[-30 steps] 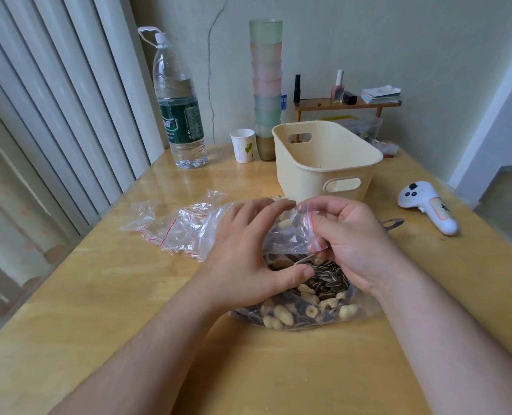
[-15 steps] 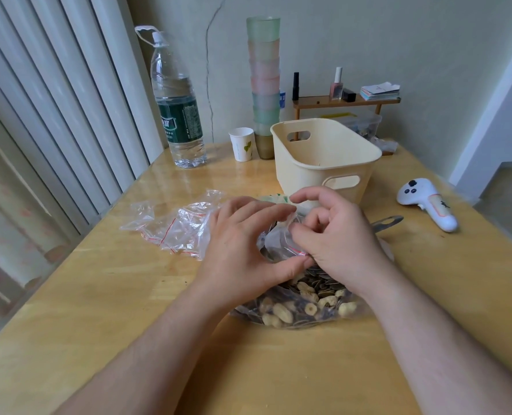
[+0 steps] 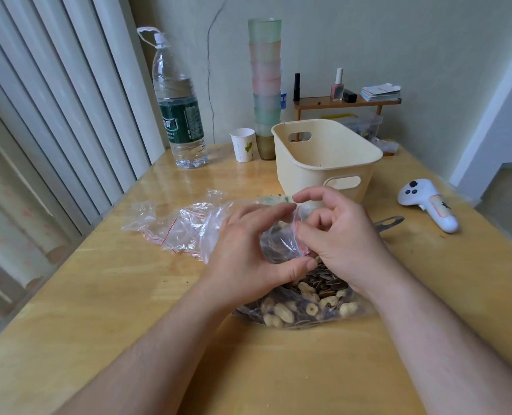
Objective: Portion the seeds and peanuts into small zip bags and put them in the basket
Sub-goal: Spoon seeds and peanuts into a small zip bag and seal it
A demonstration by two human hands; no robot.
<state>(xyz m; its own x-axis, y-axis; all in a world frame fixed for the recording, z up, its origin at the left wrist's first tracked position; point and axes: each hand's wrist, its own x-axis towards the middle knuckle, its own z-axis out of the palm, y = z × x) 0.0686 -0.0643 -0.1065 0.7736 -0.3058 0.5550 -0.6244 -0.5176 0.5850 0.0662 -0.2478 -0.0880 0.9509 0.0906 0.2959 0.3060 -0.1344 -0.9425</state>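
Fingers of the left hand (image 3: 248, 250) curl round the small zip bag (image 3: 281, 242), thumb under it and fingertips over its top, while the right hand (image 3: 343, 235) pinches the red-lined zip strip between thumb and a bent finger, the forefinger lifted clear. The bag hangs just above the large bag of seeds and peanuts (image 3: 308, 301), which lies on the desk (image 3: 278, 369) under both wrists. Thin film like this is limp and slick, and its loose fill should be light but shifting, so the firm place to grip is probably the stiffer zip strip, with the other hand cradling the belly. The strip runs roughly from far to near, slanting slightly rightward; the mouth faces the right hand and the filled bottom the left palm. Spare empty bags (image 3: 173, 226) lie crumpled to the left. The basket (image 3: 323, 163) stands just beyond the hands; no bags show inside it.
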